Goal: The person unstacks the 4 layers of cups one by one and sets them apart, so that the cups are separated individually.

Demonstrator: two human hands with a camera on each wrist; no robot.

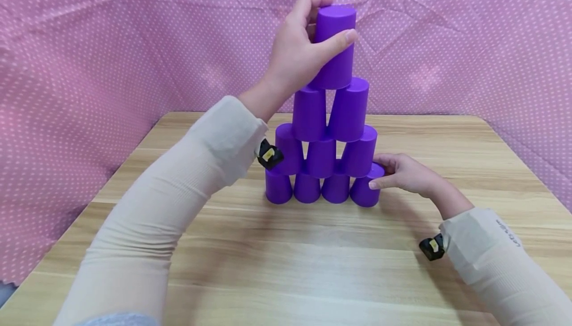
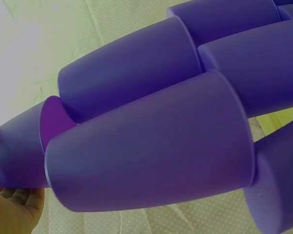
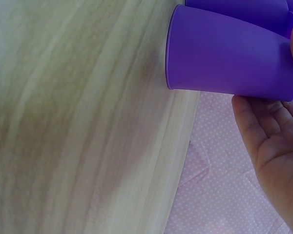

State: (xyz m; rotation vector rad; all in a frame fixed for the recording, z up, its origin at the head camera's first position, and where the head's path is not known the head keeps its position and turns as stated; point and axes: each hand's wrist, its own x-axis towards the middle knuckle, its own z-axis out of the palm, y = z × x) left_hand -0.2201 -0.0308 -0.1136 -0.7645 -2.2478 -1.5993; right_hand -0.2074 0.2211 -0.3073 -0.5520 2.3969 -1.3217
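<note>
Head view: left hand [image 1: 295, 42] curls thumb and fingers round an upside-down, tapered purple plastic-looking top cup [image 1: 336, 67], crowning a four-tier purple cup stack [image 1: 321, 159]. Right hand [image 1: 406, 174] pinches the matching purple end cup [image 1: 364, 193] of the bottom row, thumb in front, fingers behind. Likely risk: an off-centre release or snagged finger could drag the purple left support cup [image 1: 309, 117] and right support cup [image 1: 349, 110] apart; a nudge at the base could topple everything. Top cup sits within the left grip, rim spanning both supports; full contact can't be judged. End cup stands on the pale wood-grain table [image 1: 286, 266], just left of the right palm.
</note>
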